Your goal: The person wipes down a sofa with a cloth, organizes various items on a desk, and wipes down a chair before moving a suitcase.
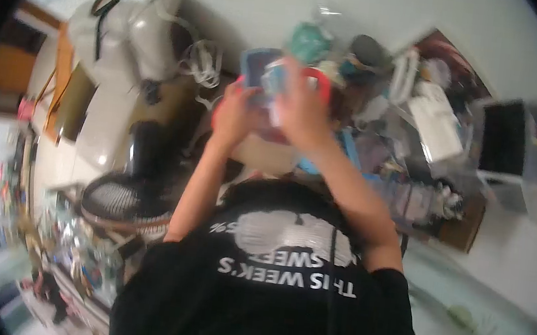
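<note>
My left hand [236, 113] is closed at the lower edge of a blue-grey plastic container [249, 61], its fingers partly blurred. Close beside it, my right hand [306, 111] is smeared by motion, and its fingers are bent around a small light blue and white item [276, 77] whose kind I cannot make out. Both hands are over a red basin or tub [322, 89], mostly covered by the hands and the container. What lies inside the tub is hidden.
A teal bag [310, 43] and a dark round-topped item [367, 52] stand behind. White packages [437, 120] and a clear plastic bin [524, 155] are at right. A grey-white covered bulky object [145, 30], white cord [202, 64] and a racket [118, 199] are at left.
</note>
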The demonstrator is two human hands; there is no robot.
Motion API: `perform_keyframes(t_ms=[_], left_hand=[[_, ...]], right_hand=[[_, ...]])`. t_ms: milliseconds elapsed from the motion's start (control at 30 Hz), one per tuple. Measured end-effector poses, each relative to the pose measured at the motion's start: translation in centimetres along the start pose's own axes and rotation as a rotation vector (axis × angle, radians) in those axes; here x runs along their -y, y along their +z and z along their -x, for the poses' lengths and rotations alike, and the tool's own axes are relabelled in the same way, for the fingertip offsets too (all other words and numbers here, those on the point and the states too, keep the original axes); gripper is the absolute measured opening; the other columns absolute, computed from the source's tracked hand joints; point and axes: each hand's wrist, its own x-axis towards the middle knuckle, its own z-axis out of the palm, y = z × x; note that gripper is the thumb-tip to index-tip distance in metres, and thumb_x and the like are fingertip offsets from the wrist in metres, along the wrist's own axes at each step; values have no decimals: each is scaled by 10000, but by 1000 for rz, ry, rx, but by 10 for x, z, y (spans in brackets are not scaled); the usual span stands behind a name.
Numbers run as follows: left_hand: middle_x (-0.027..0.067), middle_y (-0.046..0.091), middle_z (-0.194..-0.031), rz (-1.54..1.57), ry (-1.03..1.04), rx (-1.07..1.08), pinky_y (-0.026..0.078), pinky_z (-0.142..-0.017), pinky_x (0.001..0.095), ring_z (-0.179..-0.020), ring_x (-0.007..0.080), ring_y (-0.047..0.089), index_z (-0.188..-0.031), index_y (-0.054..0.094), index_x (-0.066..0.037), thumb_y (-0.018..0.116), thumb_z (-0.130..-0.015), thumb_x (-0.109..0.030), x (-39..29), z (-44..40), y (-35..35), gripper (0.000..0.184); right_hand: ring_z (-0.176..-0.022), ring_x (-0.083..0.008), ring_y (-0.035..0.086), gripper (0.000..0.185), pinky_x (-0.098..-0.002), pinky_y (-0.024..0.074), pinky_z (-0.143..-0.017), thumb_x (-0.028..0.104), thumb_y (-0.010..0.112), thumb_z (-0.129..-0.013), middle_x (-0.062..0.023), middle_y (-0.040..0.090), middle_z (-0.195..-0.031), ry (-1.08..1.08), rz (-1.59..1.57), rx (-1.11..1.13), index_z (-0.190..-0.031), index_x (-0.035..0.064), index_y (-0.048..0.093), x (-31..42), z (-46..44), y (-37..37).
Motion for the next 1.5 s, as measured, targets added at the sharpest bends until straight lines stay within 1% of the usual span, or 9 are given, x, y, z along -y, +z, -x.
perform_keyframes(t_ms=[233,400,467,567,700,933,1100,1333,1500], left_hand=[[229,514,-1292,50,152,-39,405,-984,407,-1188,377,496,-1279,512,-36,496,-794,-63,10,-5,15,486],[234,535,-1260,99,164,9,412,-967,405,-1150,370,526,-1308,477,-6,471,-817,-36,13,-4,27,493],[224,527,-1269,115,196,-1,414,-963,402,-1142,364,530,-1309,481,-20,494,-817,-45,17,-3,29,493],[207,494,-1298,104,201,-17,416,-960,390,-1143,352,525,-1299,496,-50,552,-810,-65,-2,2,16,492],[188,420,-1379,102,227,-56,367,-1021,390,-1266,344,421,-1245,546,-87,632,-781,-75,3,3,16,472],[184,400,-1394,23,264,-155,331,-1038,426,-1277,353,376,-1208,566,-94,660,-786,-98,-15,13,-4,432],[173,436,-1370,113,227,-247,336,-1042,409,-1281,321,402,-1173,592,-82,635,-781,-64,-23,29,-13,395],[163,454,-1354,121,349,-291,325,-1049,394,-1287,301,404,-1146,597,-71,623,-791,-54,-47,23,-9,356],[129,540,-1272,496,399,35,394,-989,371,-1194,257,505,-1187,557,-16,617,-831,-72,-84,22,-3,365]], right_hand=[[-837,-391,632,349,-470,512,-697,156,607,-807,-234,616,-897,93,339,407,-1111,1,533,-43,18,45],[-815,-310,647,281,-404,506,-705,241,692,-759,-138,656,-929,184,-56,35,-952,42,643,-29,4,-59],[-826,-303,654,308,-391,511,-714,240,684,-767,-146,674,-869,304,141,-142,-1025,75,650,-64,1,-108],[-1039,-320,586,439,-425,464,-862,219,699,-756,-135,621,-1116,480,523,-323,-1165,125,568,-140,11,-179],[-1020,-343,537,474,-452,457,-850,196,745,-695,-147,587,-1019,572,922,-288,-1118,93,557,-188,27,-220],[-1032,-336,529,504,-413,434,-896,128,756,-653,-151,585,-1045,411,783,-265,-1120,84,571,-215,40,-248],[-1096,-337,522,592,-390,433,-924,-86,654,-644,-136,572,-1123,320,244,-490,-1194,84,517,-177,58,-257],[-1092,-307,552,593,-369,442,-922,-92,651,-660,-122,565,-1163,193,298,-496,-1203,91,499,-125,62,-247],[-1073,-287,576,548,-343,461,-894,-97,627,-684,-103,571,-1146,154,-19,-128,-1188,76,505,-85,53,-238]])
